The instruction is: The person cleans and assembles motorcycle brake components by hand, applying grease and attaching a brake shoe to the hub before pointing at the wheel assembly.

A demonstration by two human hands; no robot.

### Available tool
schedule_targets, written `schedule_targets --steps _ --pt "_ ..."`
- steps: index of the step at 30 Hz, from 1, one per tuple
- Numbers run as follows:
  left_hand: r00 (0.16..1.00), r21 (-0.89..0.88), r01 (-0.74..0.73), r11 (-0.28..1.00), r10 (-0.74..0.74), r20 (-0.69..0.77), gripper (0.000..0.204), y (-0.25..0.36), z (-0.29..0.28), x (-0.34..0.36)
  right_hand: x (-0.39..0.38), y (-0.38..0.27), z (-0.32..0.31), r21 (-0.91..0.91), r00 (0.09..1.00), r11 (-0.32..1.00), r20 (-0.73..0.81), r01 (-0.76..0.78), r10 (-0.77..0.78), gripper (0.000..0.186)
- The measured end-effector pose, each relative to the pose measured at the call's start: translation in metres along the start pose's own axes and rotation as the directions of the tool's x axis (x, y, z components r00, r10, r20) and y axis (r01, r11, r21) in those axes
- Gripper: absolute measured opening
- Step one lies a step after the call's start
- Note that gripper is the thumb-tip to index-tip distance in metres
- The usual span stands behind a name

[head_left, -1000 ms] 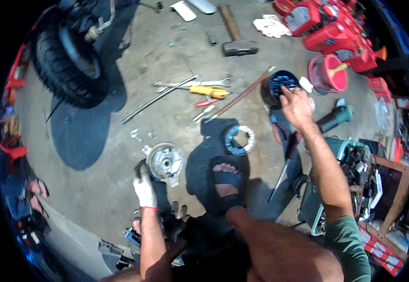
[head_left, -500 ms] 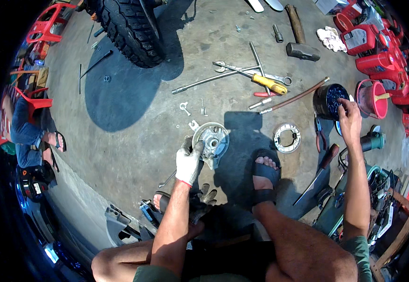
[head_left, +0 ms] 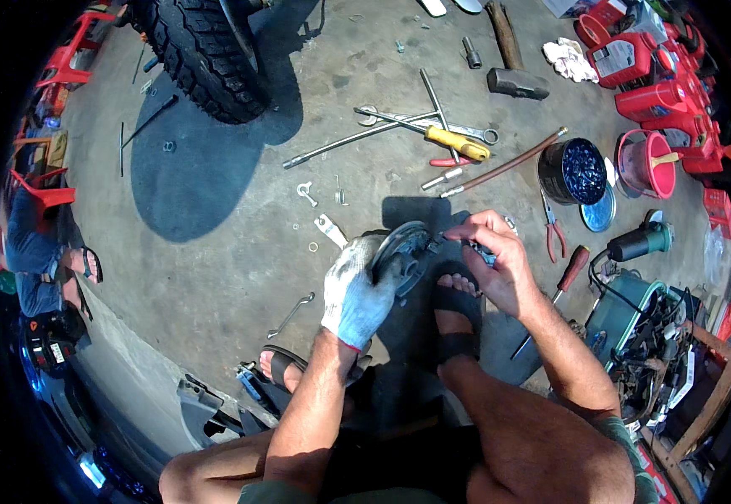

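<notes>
My left hand (head_left: 355, 290), in a white work glove, grips a round metal brake backing plate (head_left: 411, 252) and holds it tilted on edge above the floor. My bare right hand (head_left: 500, 256) is close on its right side, index finger pointing at the plate's hub and the other fingers curled. Something dark bluish shows at these fingers, too small to name for sure. Behind the right hand the ring of brake shoes (head_left: 510, 223) is mostly hidden. An open tub of dark blue grease (head_left: 582, 170) stands farther right, its lid (head_left: 599, 210) beside it.
Ahead lie a yellow-handled screwdriver (head_left: 458, 143), wrenches, a brown hose (head_left: 508, 164) and a hammer (head_left: 516, 82). Pliers (head_left: 553, 231), a red-handled screwdriver (head_left: 573, 273) and an angle grinder (head_left: 638, 242) lie right. A tyre (head_left: 201, 63) stands far left; a person's legs (head_left: 42, 252) show at left.
My right hand has left the grease tub and come in beside the plate. My left hand has raised the backing plate and tipped it toward the right. The whole view has shifted slightly.
</notes>
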State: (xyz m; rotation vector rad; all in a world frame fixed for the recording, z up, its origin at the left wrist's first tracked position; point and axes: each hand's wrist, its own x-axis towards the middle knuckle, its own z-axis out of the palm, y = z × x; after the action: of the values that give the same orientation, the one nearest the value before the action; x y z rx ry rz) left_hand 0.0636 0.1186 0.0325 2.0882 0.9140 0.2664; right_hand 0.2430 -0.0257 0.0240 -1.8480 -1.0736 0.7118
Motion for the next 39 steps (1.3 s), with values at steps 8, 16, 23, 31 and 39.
schedule_targets --steps 8,16,23,31,39 --pt "0.995 -0.059 0.066 0.996 -0.061 0.084 0.027 0.002 0.009 -0.001 -0.009 0.013 -0.002 -0.129 0.997 0.989 0.045 0.071 -0.066 0.033" --pt "0.992 -0.036 0.081 0.996 -0.077 0.104 0.030 0.006 0.010 0.000 -0.011 0.013 -0.001 -0.274 0.985 0.947 0.093 0.167 -0.147 0.034" --pt "0.984 -0.014 0.121 0.993 -0.118 0.135 0.029 0.004 0.011 0.000 -0.011 0.006 -0.005 -0.341 0.959 0.902 0.189 0.264 -0.209 0.039" --pt "0.975 -0.044 0.161 0.986 -0.152 0.161 0.031 0.006 0.010 0.001 -0.012 0.011 -0.004 -0.315 0.956 0.911 0.201 0.267 -0.211 0.040" --pt "0.975 -0.030 0.157 0.987 -0.150 0.163 0.032 0.001 0.011 0.000 -0.014 0.016 -0.005 -0.280 0.959 0.924 0.187 0.261 -0.214 0.040"
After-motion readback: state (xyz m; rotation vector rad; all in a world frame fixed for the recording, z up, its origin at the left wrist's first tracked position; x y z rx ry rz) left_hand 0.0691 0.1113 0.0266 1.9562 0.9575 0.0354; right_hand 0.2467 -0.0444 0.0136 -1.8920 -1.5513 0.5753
